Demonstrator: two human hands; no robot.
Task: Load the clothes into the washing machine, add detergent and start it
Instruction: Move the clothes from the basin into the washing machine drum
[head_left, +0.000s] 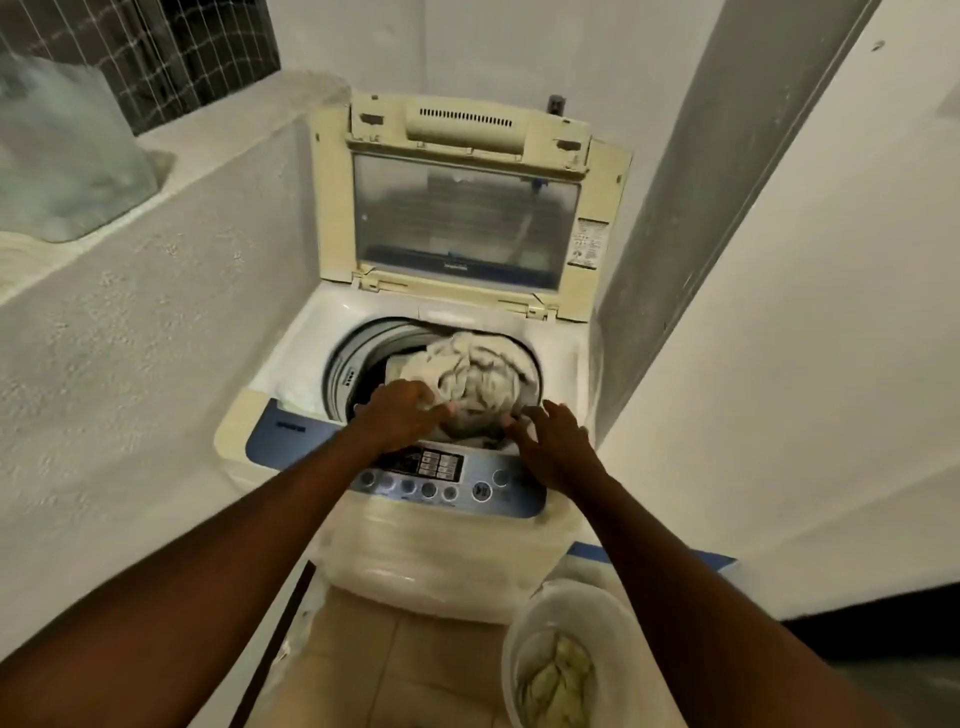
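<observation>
A cream top-loading washing machine (291, 364) stands ahead with its lid (467, 208) raised upright. A bundle of pale, whitish clothes (478, 369) fills the drum opening. My left hand (400, 410) rests on the near left part of the bundle, fingers curled into the cloth. Over the drum's near right rim, my right hand (550, 441) has its fingers spread and its fingertips at the cloth's edge. The blue control panel (447, 478) with round buttons lies under my wrists.
A white bucket (524, 639) holding pale yellowish cloth stands on the tiled floor at the machine's front right. A rough white half-wall (145, 332) runs along the left, with a clear plastic bag (62, 150) on top. White walls close in behind and on the right.
</observation>
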